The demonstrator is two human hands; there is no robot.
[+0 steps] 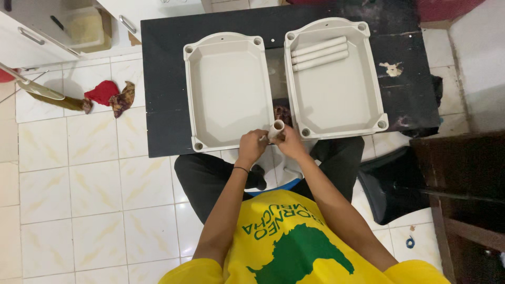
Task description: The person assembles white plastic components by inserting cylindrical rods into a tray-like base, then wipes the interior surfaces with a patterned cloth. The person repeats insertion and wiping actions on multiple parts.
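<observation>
Head view: a short white tube [276, 129] is being gripped upright by both the left hand [252, 146] and right hand [290, 143], between two trays [227, 89], near their front edges.

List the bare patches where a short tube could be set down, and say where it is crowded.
The left tray is bare throughout. In the right tray, everything below the three tubes at its far end is free. The dark table left of the trays is bare. It is crowded at the near edge, where both hands hold a tube.
</observation>
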